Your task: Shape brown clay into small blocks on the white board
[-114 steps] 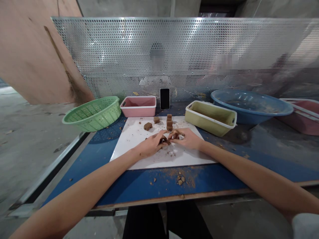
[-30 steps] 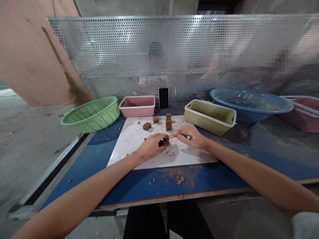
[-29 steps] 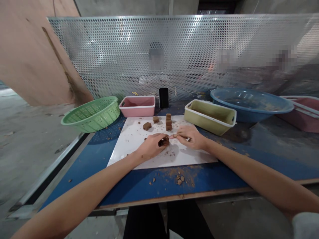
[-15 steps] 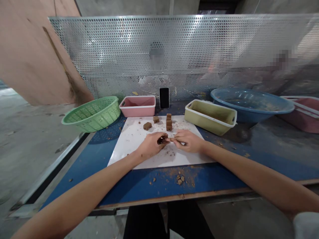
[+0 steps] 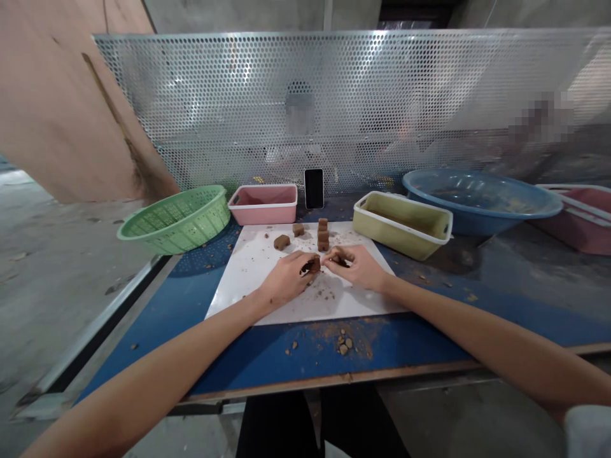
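My left hand (image 5: 287, 278) is curled around a dark brown clay piece (image 5: 312, 264), low over the white board (image 5: 267, 304). Right beside it, my right hand (image 5: 357, 266) is closed in a pinch, its fingertips close to that piece. What the right fingers hold is too small to make out. Just beyond the hands, a brown clay block (image 5: 282, 242) and a smaller block (image 5: 298, 229) lie on the board. To their right stands a short row of ridged brown blocks (image 5: 323, 235). Crumbs are scattered around them.
Behind the board are a pink basket (image 5: 263, 213), an upright phone (image 5: 314, 189) and a perforated metal screen (image 5: 344, 83). A green colander (image 5: 179, 222) sits left; an olive basket (image 5: 401, 226) and a blue basin (image 5: 482, 197) sit right. Small stones (image 5: 344, 345) lie near the table's front edge.
My right hand has turned slightly and its fingers are more bunched at the tips. The left hand keeps its grip on the clay piece in nearly the same spot.
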Demonstrator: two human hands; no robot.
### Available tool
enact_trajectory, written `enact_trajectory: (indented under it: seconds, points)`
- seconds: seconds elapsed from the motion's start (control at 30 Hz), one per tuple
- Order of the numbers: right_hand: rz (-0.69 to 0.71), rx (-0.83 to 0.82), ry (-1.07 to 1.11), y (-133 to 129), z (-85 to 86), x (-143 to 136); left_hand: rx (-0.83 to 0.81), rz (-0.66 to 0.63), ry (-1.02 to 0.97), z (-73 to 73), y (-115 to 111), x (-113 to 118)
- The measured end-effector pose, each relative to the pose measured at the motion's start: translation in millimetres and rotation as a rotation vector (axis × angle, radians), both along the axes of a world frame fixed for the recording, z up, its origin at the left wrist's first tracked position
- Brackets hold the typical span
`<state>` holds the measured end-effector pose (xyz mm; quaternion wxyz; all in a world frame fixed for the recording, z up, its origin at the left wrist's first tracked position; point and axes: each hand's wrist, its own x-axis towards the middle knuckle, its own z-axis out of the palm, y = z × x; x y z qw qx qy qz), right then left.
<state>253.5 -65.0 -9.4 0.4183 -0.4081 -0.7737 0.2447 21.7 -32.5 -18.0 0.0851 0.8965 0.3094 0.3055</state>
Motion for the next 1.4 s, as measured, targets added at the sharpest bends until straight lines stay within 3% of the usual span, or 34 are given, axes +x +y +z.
enact_trajectory:
  seconds: [0.13,0.3,0.8,1.4]
  points:
    - [0.002,-0.125,0.021,-4,4.1,-8,0.042,-0.021,-0.003,0.3,-1,0]
    - [-0.090,-0.115,0.065,-6,5.7,-12,0.048,-0.005,0.032,-2.3,2,0]
    - [-0.047,-0.127,0.069,-7,4.2,-14,0.098,-0.028,0.014,-3.7,2,0]
    - [0.003,-0.113,0.086,2,-1.8,-4,-0.112,0.012,-0.195,3.1,-1,-2]
